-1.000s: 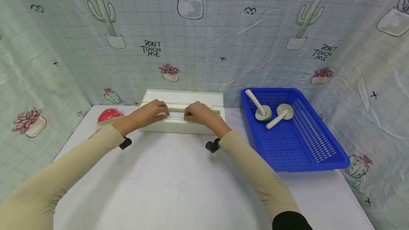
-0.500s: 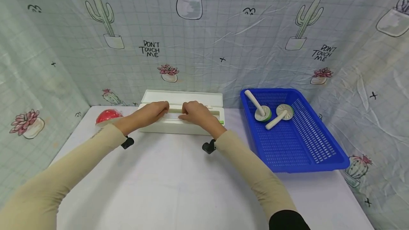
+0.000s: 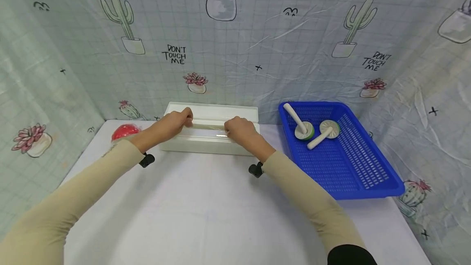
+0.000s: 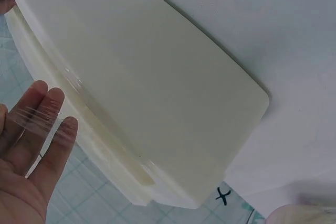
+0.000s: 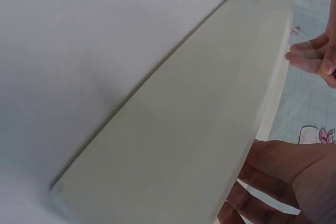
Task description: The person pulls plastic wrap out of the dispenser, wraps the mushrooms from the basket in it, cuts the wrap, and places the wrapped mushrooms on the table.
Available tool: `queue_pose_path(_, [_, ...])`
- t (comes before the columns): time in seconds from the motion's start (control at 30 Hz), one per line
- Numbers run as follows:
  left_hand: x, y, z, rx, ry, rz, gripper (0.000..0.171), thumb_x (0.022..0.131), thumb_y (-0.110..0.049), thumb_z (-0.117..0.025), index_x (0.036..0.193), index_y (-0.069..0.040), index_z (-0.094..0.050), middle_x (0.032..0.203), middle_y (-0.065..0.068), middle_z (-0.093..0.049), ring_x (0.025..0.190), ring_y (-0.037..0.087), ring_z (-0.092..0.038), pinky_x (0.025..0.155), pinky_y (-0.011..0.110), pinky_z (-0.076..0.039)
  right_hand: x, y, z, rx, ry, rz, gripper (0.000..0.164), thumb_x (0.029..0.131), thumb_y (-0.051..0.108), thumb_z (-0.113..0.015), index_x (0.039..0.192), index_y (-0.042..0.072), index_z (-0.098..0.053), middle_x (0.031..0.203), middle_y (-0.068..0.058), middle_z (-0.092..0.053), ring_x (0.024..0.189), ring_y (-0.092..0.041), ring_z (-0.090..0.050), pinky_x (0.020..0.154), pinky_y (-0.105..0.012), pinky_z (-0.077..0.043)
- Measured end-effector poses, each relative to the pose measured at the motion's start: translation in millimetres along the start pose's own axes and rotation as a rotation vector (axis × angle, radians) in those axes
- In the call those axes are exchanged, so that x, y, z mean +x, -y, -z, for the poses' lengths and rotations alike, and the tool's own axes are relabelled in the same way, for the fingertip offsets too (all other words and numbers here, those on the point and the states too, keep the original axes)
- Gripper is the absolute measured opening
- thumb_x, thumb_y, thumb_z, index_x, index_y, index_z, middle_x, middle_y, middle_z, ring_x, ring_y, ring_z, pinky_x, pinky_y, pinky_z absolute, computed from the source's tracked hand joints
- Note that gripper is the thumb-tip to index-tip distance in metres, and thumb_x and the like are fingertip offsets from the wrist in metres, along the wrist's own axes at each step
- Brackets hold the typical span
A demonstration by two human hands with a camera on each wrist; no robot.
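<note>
Long smooth wht box, thin clr film; L hand pinches film, R hand bent by box, grip unclear.

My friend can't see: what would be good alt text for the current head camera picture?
A person's left hand and right hand are at a long white box with its lid open, apparently handling clear film. A blue basket to the right holds two white-handled things with round, green-edged heads; a red rounded thing sits to the left.

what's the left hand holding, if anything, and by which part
The left hand pinches clear plastic film, seemingly at its loose edge; the exact spot is unclear.
</note>
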State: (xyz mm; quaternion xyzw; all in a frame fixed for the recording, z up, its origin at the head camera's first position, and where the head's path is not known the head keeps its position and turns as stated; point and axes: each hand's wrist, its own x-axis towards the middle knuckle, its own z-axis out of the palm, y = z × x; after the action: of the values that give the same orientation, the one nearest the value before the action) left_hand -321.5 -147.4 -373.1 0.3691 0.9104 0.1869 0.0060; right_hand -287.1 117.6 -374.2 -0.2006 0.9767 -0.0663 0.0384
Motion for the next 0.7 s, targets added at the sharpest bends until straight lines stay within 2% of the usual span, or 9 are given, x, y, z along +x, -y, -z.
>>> queue_pose_path(0.1, [-2.1,0.3,3.6,0.001,-0.005,-0.008,0.005,0.107,-0.005,-0.047,0.112,-0.004,-0.045,0.106,0.022,-0.073,0.102,0.033,-0.072,0.076,0.042,-0.05,-7,-7,0,-0.005,-0.032,0.016,0.014,0.102,0.013,-0.062,0.095,0.013,-0.074,0.096,-0.002,-0.071,0.075,-0.015,-0.056,0.064,-0.033,-0.05])
queue_pose_path(0.2, [-2.6,0.0,6.2,0.008,-0.025,-0.022,0.006,0.106,-0.004,-0.049,0.111,-0.004,-0.046,0.101,0.019,-0.074,0.097,0.032,-0.073,0.074,0.042,-0.051,-14,-13,4,0.023,-0.046,0.057,0.013,0.103,0.014,-0.061,0.097,0.011,-0.072,0.094,-0.003,-0.07,0.074,-0.015,-0.055,0.066,-0.032,-0.051])
queue_pose_path(0.23, [-2.4,-0.5,7.1,0.013,-0.035,-0.023,0.006,0.106,-0.004,-0.05,0.11,-0.004,-0.046,0.099,0.018,-0.074,0.096,0.031,-0.073,0.073,0.042,-0.052,-15,-14,6,0.031,-0.052,0.069,0.012,0.102,0.016,-0.063,0.105,0.01,-0.073,0.101,-0.005,-0.072,0.078,-0.016,-0.059,0.07,-0.032,-0.053])
queue_pose_path(0.43, [-0.1,-6.1,11.5,-0.01,-0.076,-0.019,0.006,0.105,-0.006,-0.051,0.109,-0.004,-0.048,0.093,0.013,-0.073,0.089,0.028,-0.073,0.076,0.044,-0.056,-18,-25,25,0.075,-0.054,0.109,0.013,0.102,0.015,-0.062,0.11,0.008,-0.071,0.099,-0.003,-0.073,0.082,-0.015,-0.067,0.076,-0.03,-0.055])
queue_pose_path(0.57, [-0.6,-6.8,15.9,-0.064,-0.097,-0.049,0.005,0.106,-0.005,-0.048,0.109,-0.001,-0.048,0.091,0.013,-0.072,0.086,0.028,-0.073,0.079,0.046,-0.058,-15,-29,36,0.102,-0.06,0.114,0.017,0.103,0.016,-0.061,0.113,0.008,-0.072,0.099,-0.003,-0.076,0.088,-0.017,-0.072,0.083,-0.033,-0.058])
queue_pose_path(0.7, [-4.0,-5.0,24.5,-0.156,-0.104,-0.056,0.007,0.107,-0.003,-0.046,0.11,0.003,-0.049,0.089,0.014,-0.07,0.084,0.03,-0.072,0.08,0.047,-0.059,-12,-28,42,0.145,-0.115,0.141,0.018,0.104,0.013,-0.059,0.115,0.008,-0.072,0.098,-0.004,-0.076,0.088,-0.017,-0.072,0.081,-0.032,-0.058])
